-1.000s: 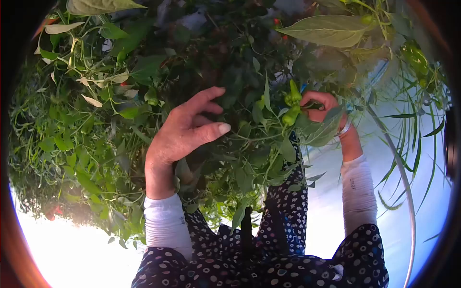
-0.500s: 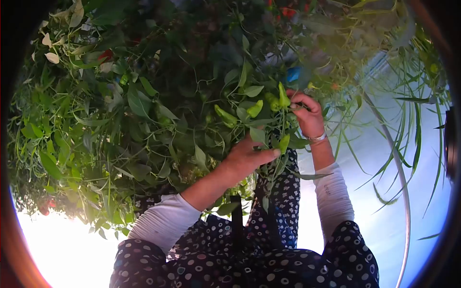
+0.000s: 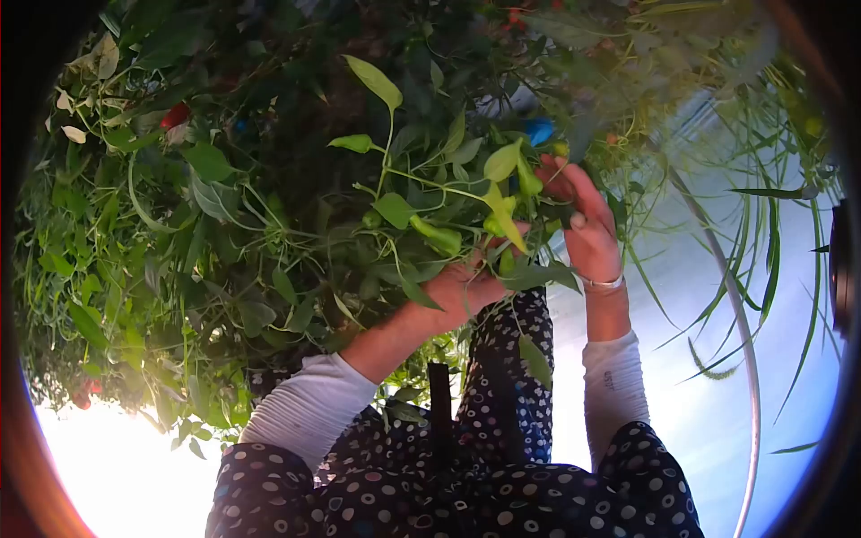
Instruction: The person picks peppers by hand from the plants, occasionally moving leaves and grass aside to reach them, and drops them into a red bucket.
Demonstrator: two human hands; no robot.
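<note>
Among the leaves of a pepper plant (image 3: 395, 211), my left hand (image 3: 457, 291) reaches in from below. Leaves and a green pepper cover its fingertips, so its grip is hidden. My right hand (image 3: 592, 220) is raised at the plant's right side, fingers bent upward and the thumb apart from them. Its fingertips are beside a light green pepper (image 3: 529, 178). Another green pepper (image 3: 437, 235) hangs left of the hands, above my left wrist. A leafy branch (image 3: 387, 148) stands up in front of the darker foliage.
Dense foliage (image 3: 117, 260) fills the left side, with a red pepper (image 3: 175, 116) at upper left. A blue object (image 3: 538, 132) shows behind the leaves. A pale hose (image 3: 740, 332) runs down the right side over light sheeting, near long grass blades (image 3: 776, 260).
My right hand has lifted its fingers and turned, with the thumb now apart. A leafy branch has come up into view at the centre. My left hand has shifted slightly among the leaves.
</note>
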